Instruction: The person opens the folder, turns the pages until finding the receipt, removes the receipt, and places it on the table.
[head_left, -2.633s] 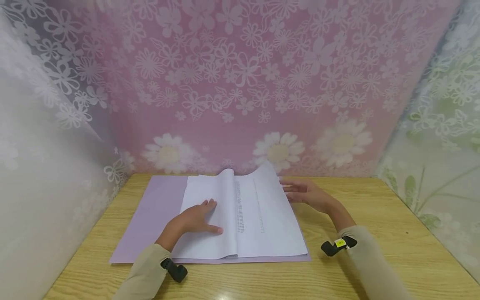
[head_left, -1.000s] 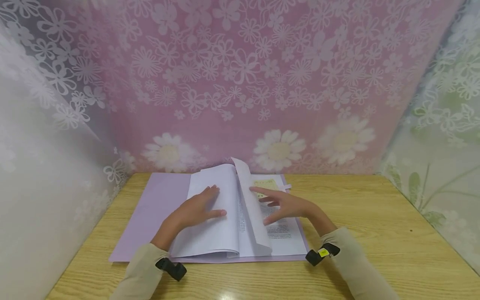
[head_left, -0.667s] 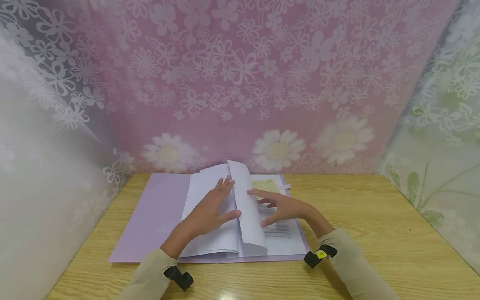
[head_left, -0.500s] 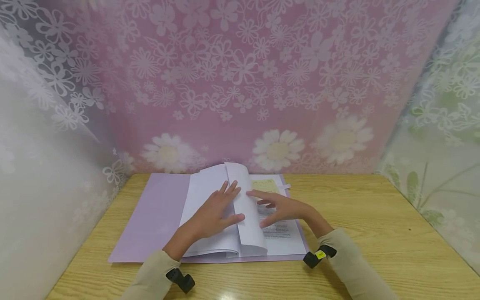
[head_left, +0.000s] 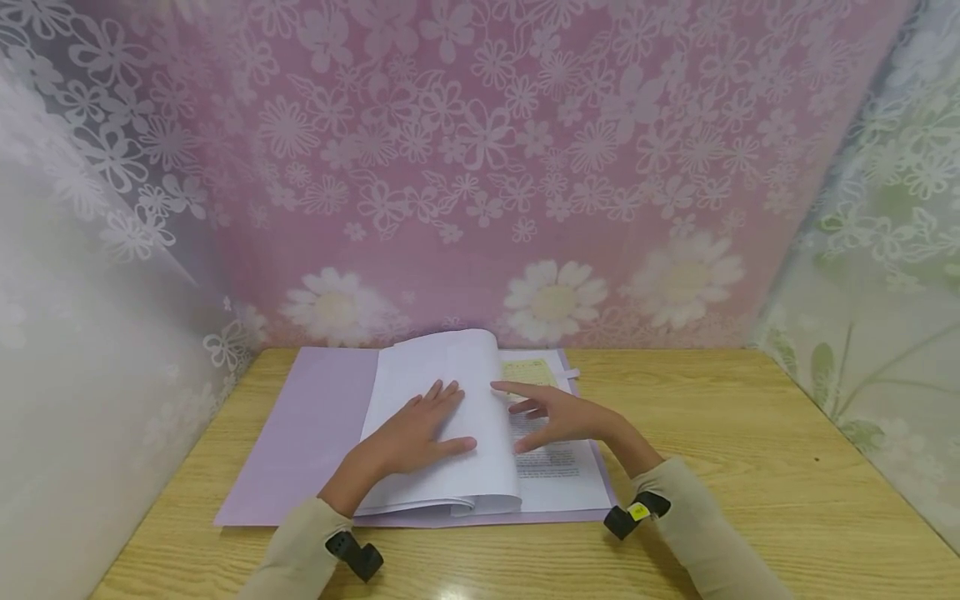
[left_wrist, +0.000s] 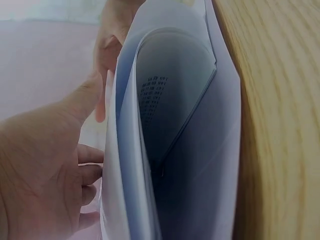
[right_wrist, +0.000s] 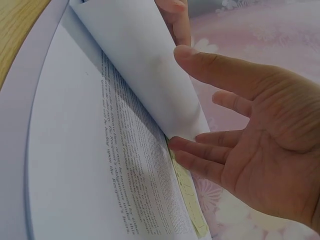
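Note:
A lilac folder (head_left: 315,433) lies spread on the table, holding a stack of white sheets. The topmost turned sheet (head_left: 474,367) bends over to the left in a rounded fold. My left hand (head_left: 416,433) rests on it with fingers spread. At the fold, my right hand (head_left: 558,414) touches the paper with extended fingers, thumb apart. Right of the fold is a page of printed text (head_left: 555,467) with a yellow patch (head_left: 528,372) near its top. In the left wrist view, the bent sheets (left_wrist: 175,60) arch up, showing numbered lines on an inner page.
A wooden table (head_left: 712,417) carries the folder. Behind it hangs a pink flowered curtain (head_left: 480,275), with pale flowered sheeting on both sides. A small white tab (head_left: 573,373) sticks out at the folder's right edge. Each sleeve bears a black wrist camera.
The loose sheet has turned over from right to left, exposing the printed page. My right hand has moved left with it. My left hand shifted right onto the sheet, then slightly back left.

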